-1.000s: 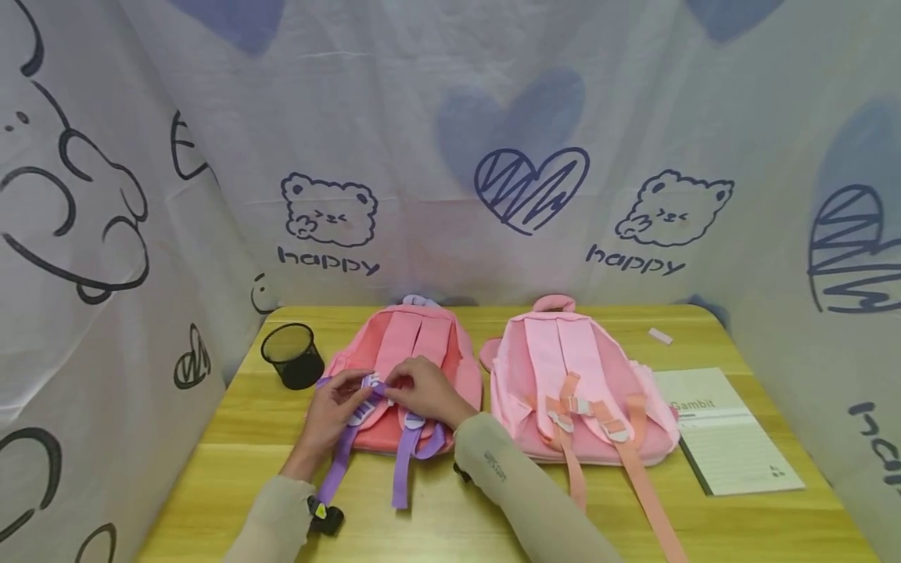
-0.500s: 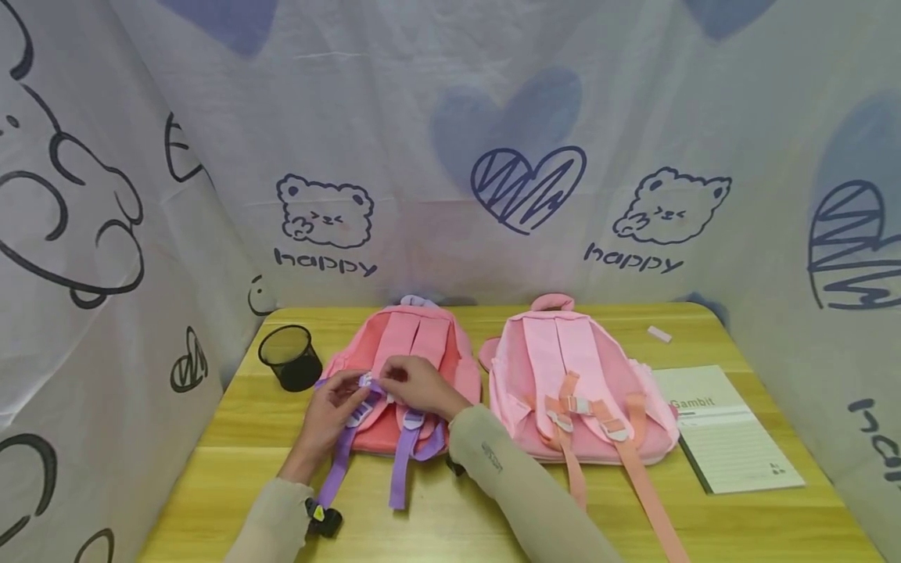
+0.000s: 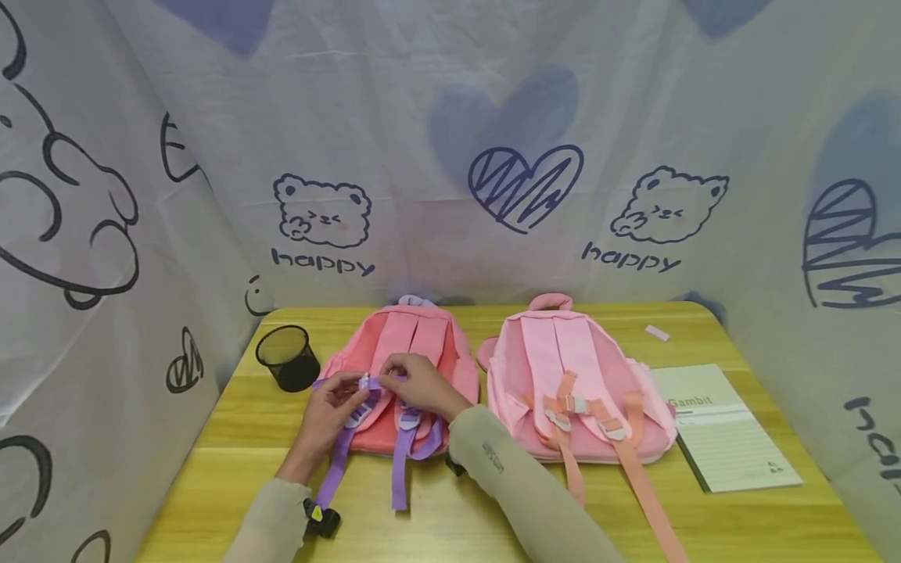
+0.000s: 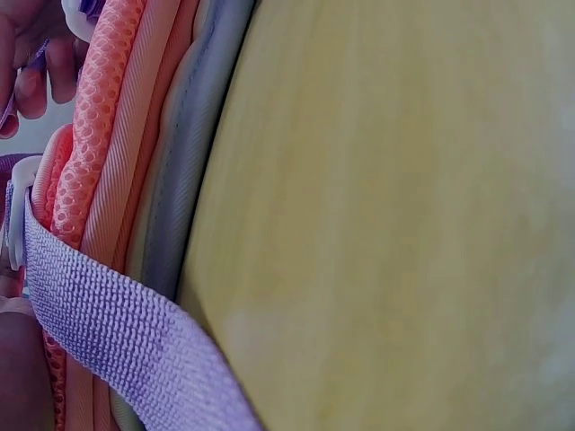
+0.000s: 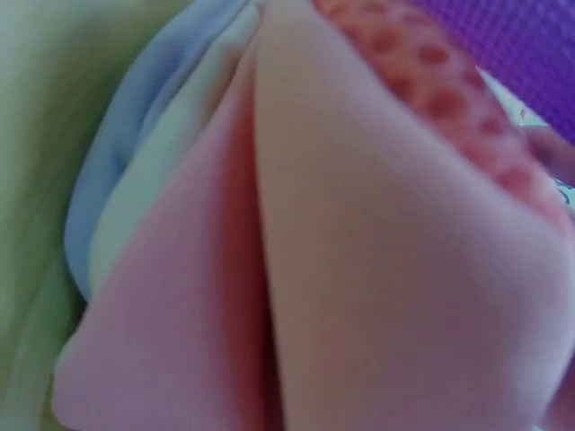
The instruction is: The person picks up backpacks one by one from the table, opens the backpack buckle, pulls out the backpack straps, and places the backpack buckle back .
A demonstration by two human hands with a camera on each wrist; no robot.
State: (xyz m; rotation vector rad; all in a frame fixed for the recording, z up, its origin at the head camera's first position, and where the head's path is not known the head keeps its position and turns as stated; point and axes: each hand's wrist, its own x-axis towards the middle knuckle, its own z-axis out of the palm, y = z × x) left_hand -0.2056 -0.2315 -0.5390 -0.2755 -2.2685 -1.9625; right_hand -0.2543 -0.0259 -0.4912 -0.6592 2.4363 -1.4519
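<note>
Two bare hands at work on a coral-pink backpack point(image 3: 429, 332), which lies straps-up on a wood-grain table point(image 3: 193, 477), left of centre in the head view. The left hand point(image 3: 328, 407) pinches a small white buckle point(image 3: 364, 381) between thumb and fingers; the right hand point(image 3: 422, 383), just beside it, has thumb and forefinger clamped on the purple chest strap point(image 3: 374, 384). The remaining right fingers are partly hidden, so their exact position cannot be told. Below the hands, a purple webbing end point(image 3: 400, 477) hangs over the backpack's near edge from a white strap adjuster point(image 3: 408, 420). A black mesh pen cup point(image 3: 297, 369) stands near the backpack's left side. To the right lies a pale pink backpack point(image 3: 580, 344) with orange straps point(image 3: 644, 496); beyond it are a notebook point(image 3: 735, 438) marked "Gambit" and a small pink block point(image 3: 658, 333). Printed fabric point(image 3: 422, 242) encloses the table.
</note>
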